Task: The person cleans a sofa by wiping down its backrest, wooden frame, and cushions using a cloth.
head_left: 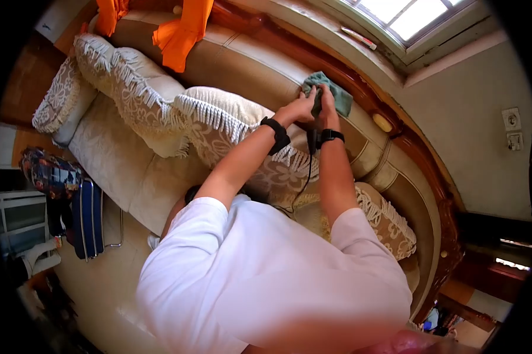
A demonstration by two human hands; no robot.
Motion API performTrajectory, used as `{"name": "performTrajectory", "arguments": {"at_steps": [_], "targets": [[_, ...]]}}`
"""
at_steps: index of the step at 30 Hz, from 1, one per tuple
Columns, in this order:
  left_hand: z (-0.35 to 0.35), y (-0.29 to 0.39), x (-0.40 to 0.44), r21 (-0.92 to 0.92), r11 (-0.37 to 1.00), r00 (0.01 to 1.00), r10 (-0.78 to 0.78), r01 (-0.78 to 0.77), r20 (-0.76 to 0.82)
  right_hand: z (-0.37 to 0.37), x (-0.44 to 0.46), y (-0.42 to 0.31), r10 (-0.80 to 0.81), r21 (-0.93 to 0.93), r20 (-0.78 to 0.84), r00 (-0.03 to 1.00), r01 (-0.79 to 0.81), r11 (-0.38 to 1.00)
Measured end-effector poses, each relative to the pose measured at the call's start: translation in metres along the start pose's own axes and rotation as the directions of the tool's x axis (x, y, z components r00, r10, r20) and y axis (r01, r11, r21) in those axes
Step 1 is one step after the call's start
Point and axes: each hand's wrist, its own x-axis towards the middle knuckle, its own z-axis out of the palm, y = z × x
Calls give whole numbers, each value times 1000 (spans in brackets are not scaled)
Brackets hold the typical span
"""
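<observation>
Both of my hands are together at the top of the sofa's backrest, against a green cloth (341, 100). My left hand (300, 108) has its fingers closed at the cloth's left edge. Beside it, my right hand (326, 107) is closed on the cloth's lower part, its fingers pointing up. Between the two hands is a narrow dark object (312, 140), its kind unclear, with a thin black cable (307, 177) hanging from it towards my body. Each wrist wears a black band.
The curved beige sofa (109, 156) has a carved wooden rim (404, 133). Fringed cushions (216, 109) lean along it. Orange fabric (183, 38) hangs over the back at left. A window (416, 17) and wall sockets (511, 130) are at right. A blue folded chair (88, 218) stands left.
</observation>
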Motion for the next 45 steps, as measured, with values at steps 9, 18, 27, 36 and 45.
{"name": "performTrajectory", "arguments": {"at_steps": [9, 18, 27, 36, 45], "targets": [[-28, 30, -4, 39, 928, 929, 370, -370, -9, -68, 34, 18, -310, -917, 81, 947, 193, 349], [149, 116, -17, -24, 891, 890, 454, -453, 51, -256, -55, 62, -54, -767, -433, 900, -336, 547], [87, 117, -31, -19, 974, 972, 223, -225, -69, -179, -58, 3, 14, -619, -319, 948, -220, 754], [-38, -1, 8, -271, 961, 809, -203, 56, -552, -18, 53, 6, -353, -613, -79, 932, 234, 755], [-3, 50, 44, 297, 948, 989, -137, 117, 49, -200, -26, 1, -47, -366, -28, 999, 33, 930]]}}
